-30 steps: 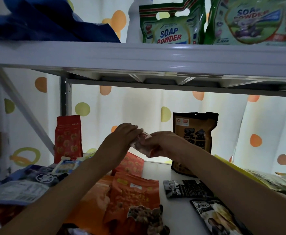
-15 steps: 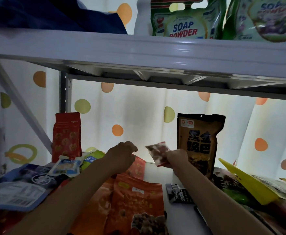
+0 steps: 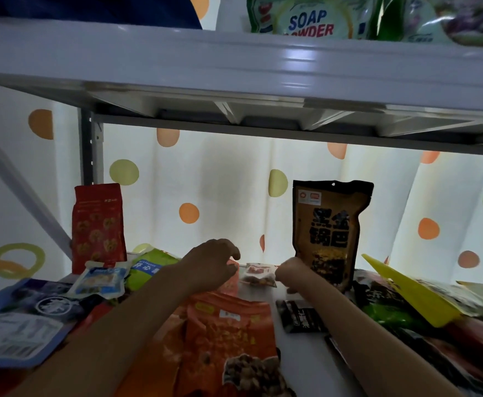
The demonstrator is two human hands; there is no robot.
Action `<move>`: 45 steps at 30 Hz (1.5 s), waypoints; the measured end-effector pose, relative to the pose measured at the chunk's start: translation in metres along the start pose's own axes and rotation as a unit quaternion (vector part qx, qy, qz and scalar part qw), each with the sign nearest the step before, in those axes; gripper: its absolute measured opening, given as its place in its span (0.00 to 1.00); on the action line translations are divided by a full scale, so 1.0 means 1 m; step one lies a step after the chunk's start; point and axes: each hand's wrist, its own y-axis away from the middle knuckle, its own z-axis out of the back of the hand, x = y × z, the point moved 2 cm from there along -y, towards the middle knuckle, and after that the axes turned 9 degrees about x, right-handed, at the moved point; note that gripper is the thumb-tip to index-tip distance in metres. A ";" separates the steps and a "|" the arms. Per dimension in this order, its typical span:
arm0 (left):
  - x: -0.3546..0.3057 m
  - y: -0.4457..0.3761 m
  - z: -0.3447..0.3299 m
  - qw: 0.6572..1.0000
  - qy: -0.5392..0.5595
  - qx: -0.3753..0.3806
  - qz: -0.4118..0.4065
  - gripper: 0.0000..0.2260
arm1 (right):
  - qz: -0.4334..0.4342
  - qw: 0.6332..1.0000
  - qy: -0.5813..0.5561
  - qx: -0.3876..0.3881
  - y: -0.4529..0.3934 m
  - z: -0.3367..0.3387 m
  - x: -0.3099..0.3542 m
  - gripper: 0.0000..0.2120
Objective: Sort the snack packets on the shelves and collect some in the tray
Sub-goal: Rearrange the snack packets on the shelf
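Snack packets cover the white shelf (image 3: 300,356). A small clear packet with a red label (image 3: 258,275) lies at the back middle, and my right hand (image 3: 291,273), fingers curled, holds its right edge. My left hand (image 3: 214,263) hovers with loosely curled fingers over a red-orange packet (image 3: 232,279) just left of it and holds nothing. A tall brown-black pouch (image 3: 330,233) stands right behind my right hand. A red pouch (image 3: 98,224) stands at the back left. A large orange bag (image 3: 228,336) lies between my forearms.
The upper shelf board (image 3: 234,61) hangs low overhead and carries soap powder bags (image 3: 303,18). Blue-white packets (image 3: 19,325) and a green one (image 3: 151,266) lie left. Small black packets (image 3: 300,315), a yellow flat piece (image 3: 409,290) and dark bags crowd the right. A dotted curtain hangs behind.
Both hands held the small packet together. My left hand let go and dropped over the red-orange packet; my right hand lowered the small packet onto the shelf's back middle.
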 end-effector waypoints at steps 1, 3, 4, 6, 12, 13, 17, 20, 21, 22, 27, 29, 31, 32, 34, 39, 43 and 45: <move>-0.005 -0.002 0.000 1.000 0.003 0.000 -0.005 0.13 | 0.028 0.999 0.044 -0.013 0.005 0.008 0.000 0.16; -0.018 -0.003 -0.001 1.000 0.003 -0.002 -0.021 0.13 | 0.064 0.993 0.096 -0.003 0.020 0.023 -0.004 0.13; -0.026 -0.004 -0.002 0.999 0.000 -0.002 -0.033 0.13 | 0.074 0.989 0.122 0.024 0.031 0.029 -0.005 0.14; -0.041 -0.006 -0.005 0.998 -0.007 0.001 -0.058 0.13 | 0.058 0.968 0.223 0.095 0.054 0.037 -0.008 0.19; -0.070 -0.007 -0.020 0.995 -0.002 0.026 -0.093 0.13 | 0.000 0.898 0.401 0.182 0.078 0.045 -0.034 0.36; -0.074 -0.006 -0.022 0.995 0.002 0.028 -0.091 0.12 | 0.006 0.905 0.388 0.175 0.078 0.041 -0.039 0.34; -0.084 0.003 -0.031 0.994 0.012 0.029 -0.109 0.05 | 0.073 0.915 0.384 0.099 0.075 0.025 -0.051 0.17; -0.086 0.015 -0.031 0.993 0.020 0.014 -0.112 0.11 | 0.111 0.893 0.432 0.058 0.076 0.020 -0.051 0.14; -0.088 0.019 -0.029 0.993 0.026 0.006 -0.114 0.11 | 0.121 0.891 0.435 0.046 0.075 0.020 -0.051 0.13; -0.090 0.023 -0.026 0.993 0.030 0.000 -0.114 0.11 | 0.129 0.891 0.434 0.034 0.074 0.021 -0.050 0.12; -0.093 0.041 -0.016 0.996 0.043 -0.026 -0.076 0.11 | 0.176 0.893 0.413 -0.017 0.079 0.029 -0.046 0.09; -0.093 0.048 -0.014 0.997 0.036 -0.050 -0.054 0.10 | 0.207 0.909 0.361 -0.038 0.086 0.038 -0.038 0.05; -0.096 0.054 -0.012 0.997 0.042 -0.065 -0.030 0.09 | 0.242 0.927 0.280 -0.064 0.097 0.048 -0.027 0.06; -0.097 0.057 -0.012 0.996 0.057 -0.072 -0.014 0.09 | 0.254 0.935 0.237 -0.073 0.101 0.052 -0.022 0.08; -0.101 0.062 -0.010 0.984 0.135 -0.112 0.028 0.08 | 0.265 0.950 0.145 -0.083 0.113 0.060 -0.008 0.11; -0.107 0.066 0.005 0.895 0.403 -0.162 0.108 0.17 | 0.300 0.934 -0.191 0.004 0.151 0.071 0.022 0.13; -0.112 0.076 0.011 0.859 0.491 -0.123 0.071 0.16 | 0.334 0.882 -0.323 0.080 0.177 0.075 0.035 0.07; -0.121 0.086 0.014 0.814 0.564 -0.133 0.046 0.08 | 0.348 0.852 -0.373 0.119 0.184 0.078 0.042 0.07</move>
